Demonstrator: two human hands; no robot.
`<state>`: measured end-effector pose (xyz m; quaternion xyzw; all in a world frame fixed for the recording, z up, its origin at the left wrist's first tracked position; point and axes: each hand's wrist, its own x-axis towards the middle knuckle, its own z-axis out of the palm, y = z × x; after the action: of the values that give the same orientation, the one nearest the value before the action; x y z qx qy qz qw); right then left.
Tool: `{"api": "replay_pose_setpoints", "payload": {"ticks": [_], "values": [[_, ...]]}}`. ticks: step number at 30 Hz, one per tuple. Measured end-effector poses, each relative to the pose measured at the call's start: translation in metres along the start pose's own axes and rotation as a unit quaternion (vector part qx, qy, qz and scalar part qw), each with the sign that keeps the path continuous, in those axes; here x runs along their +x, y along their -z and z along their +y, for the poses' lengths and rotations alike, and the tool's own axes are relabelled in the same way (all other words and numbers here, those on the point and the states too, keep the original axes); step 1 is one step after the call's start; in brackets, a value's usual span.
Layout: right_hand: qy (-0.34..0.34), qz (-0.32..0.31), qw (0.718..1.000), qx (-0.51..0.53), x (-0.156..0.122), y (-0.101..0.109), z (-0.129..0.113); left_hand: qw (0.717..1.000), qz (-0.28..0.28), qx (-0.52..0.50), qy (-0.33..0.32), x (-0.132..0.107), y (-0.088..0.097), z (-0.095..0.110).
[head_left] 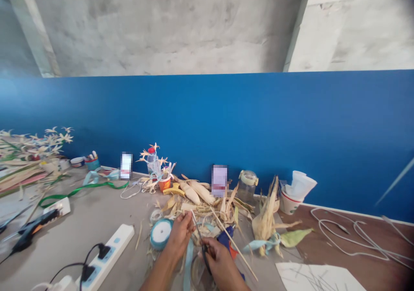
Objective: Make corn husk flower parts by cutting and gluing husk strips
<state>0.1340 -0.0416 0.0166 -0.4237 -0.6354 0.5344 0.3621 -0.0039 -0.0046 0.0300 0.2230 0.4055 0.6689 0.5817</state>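
Observation:
My right hand (220,258) is closed round the black handles of a pair of scissors (205,253). Their blades point up and left, toward the fingertips of my left hand (181,231). Those fingers are pinched together; a small pale sliver shows near them, too fine to make out. Just left of my left wrist is a spool of light blue ribbon (161,234). A strip of blue ribbon (188,260) hangs between my forearms. Dried corn husks (197,191) lie in a heap beyond both hands. A thin pale stick (234,243) slants past my right hand.
A white power strip (108,256) with black plugs lies at the left, near a black glue gun (35,228). Two phones, one of them a lit phone (219,181), lean by the blue partition (207,122). A husk bundle (265,222) and a paper cup (290,202) stand right.

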Motion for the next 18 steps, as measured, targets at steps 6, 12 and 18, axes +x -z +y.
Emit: {"api": "replay_pose_setpoints", "payload": {"ticks": [6, 12, 18], "values": [[-0.004, 0.012, 1.0, -0.018, 0.0013, -0.0001, 0.0045, 1.0, -0.006, 0.009, -0.01, 0.0, 0.0001, -0.0001], [0.003, 0.021, 0.999, -0.033, 0.0016, 0.0018, 0.0061, 1.0, -0.007, 0.006, -0.007, 0.0025, 0.0034, -0.003], [-0.019, 0.007, 0.999, 0.043, 0.0026, -0.0008, 0.0045, 1.0, -0.018, -0.01, -0.001, 0.0039, 0.0034, -0.0037]]}}
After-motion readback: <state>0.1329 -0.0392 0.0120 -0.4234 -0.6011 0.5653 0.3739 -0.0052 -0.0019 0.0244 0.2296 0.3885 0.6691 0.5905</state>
